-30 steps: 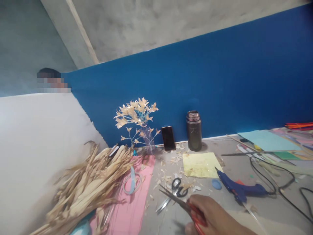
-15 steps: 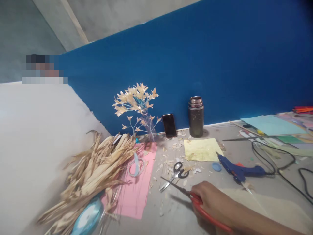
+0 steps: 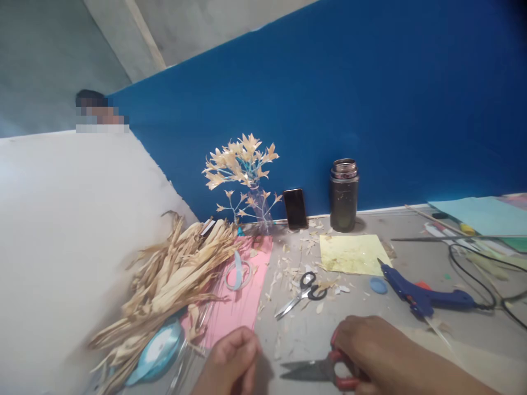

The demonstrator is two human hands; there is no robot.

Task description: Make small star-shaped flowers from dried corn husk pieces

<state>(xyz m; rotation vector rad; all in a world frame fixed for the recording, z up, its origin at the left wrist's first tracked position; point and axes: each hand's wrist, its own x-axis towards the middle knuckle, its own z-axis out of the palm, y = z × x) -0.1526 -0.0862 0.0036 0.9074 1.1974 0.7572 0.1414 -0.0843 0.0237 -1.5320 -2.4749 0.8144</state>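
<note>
My right hand [image 3: 370, 351] is closed on red-handled scissors [image 3: 307, 370]. Their dark blades point left across the lower middle of the view and are slightly apart. Left of the blade tips, my left hand [image 3: 230, 362] has its fingers curled in, and what they hold, if anything, is hidden. Beyond both hands lie black-handled scissors [image 3: 302, 296] among pale scraps. Dried corn husks [image 3: 177, 280] are heaped on the left, partly over a pink sheet [image 3: 247, 307] that bears a ring of light-blue tape [image 3: 239, 274].
A blue glue gun [image 3: 424, 293] lies at the right, its black cord trailing off. Behind stand a dark flask [image 3: 345, 197], a leaning phone [image 3: 295, 208] and husk flowers [image 3: 242, 159] in a clear bottle. A blue ribbon roll [image 3: 158, 351] is front left. A person is beyond the partition.
My left hand has come into view from below. The red-handled scissors have swung lower and more level, their blades now showing side-on. The whole scene has shifted slightly right.
</note>
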